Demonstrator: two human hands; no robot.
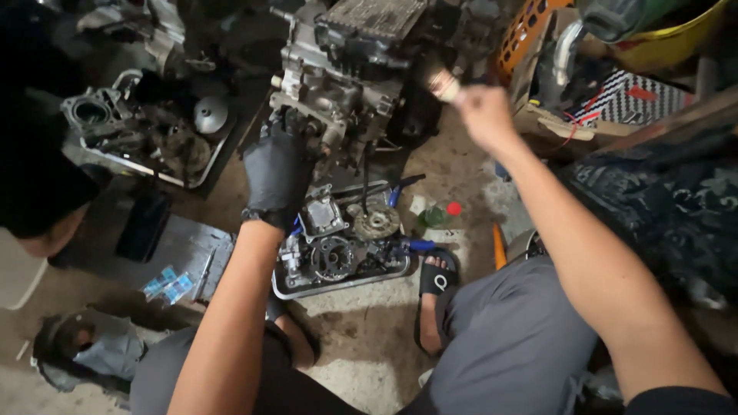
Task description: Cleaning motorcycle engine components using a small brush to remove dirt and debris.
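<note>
A greasy engine block stands on the dirt floor in front of me. In a black glove, my left hand grips the block's lower left side. My bare right hand is closed on a small paintbrush, whose bristles point at the block's right side. Below the block lies a metal tray with a sprocket, covers and blue-handled tools in it.
A second tray of engine parts sits at the left, near another person in black. A cardboard box, an orange crate and a yellow basin crowd the upper right. My sandalled foot rests beside the tray. Small blue packets lie lower left.
</note>
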